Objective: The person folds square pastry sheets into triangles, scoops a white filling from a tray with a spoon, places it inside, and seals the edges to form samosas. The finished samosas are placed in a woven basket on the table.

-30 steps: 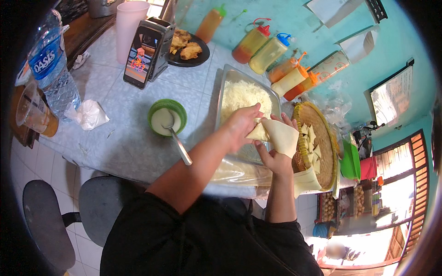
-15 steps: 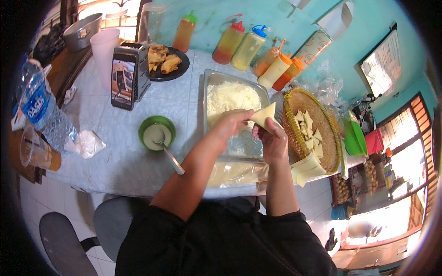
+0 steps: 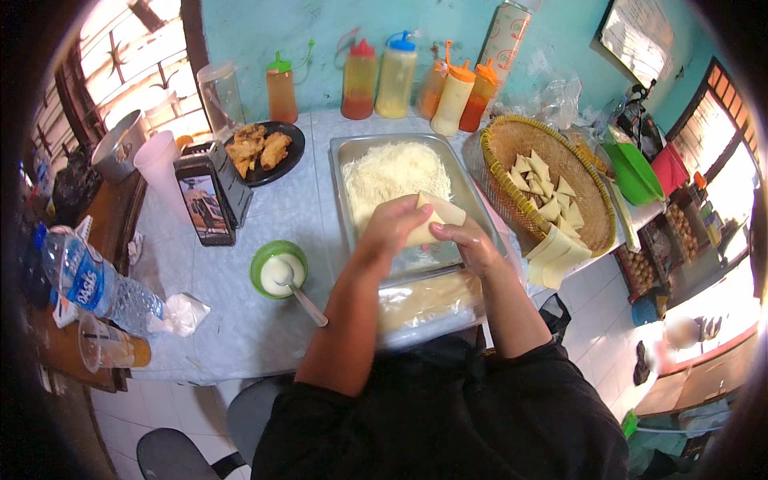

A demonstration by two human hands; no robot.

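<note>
Over the near part of a metal tray [image 3: 338, 180], both my hands pinch a pale, partly folded pastry wrapper [image 3: 448, 211]. My left hand [image 3: 390, 230] has its thumb on the left side, and my right hand [image 3: 475, 246] grips the lower right corner. The other fingers are partly hidden behind the wrapper. White, finely shredded food [image 3: 398, 172] is heaped in the tray beyond my hands. To the right, a woven basket [image 3: 500, 132] holds several folded pastry triangles [image 3: 549, 210]. Flat wrapper strips [image 3: 558, 254] hang over its near edge.
Left of the tray stand a green bowl [image 3: 258, 270] of white paste with a spoon [image 3: 310, 308], a phone [image 3: 206, 206] against a grater, and fried food [image 3: 264, 152] on a black plate. Squeeze bottles [image 3: 396, 80] line the wall. A water bottle [image 3: 104, 280] lies at far left.
The view has shifted. The wrapper showed a pointed cone shape before; now it is broader, with a flat flap toward the upper right. Both hands still hold it, with my left thumb now on its face.
</note>
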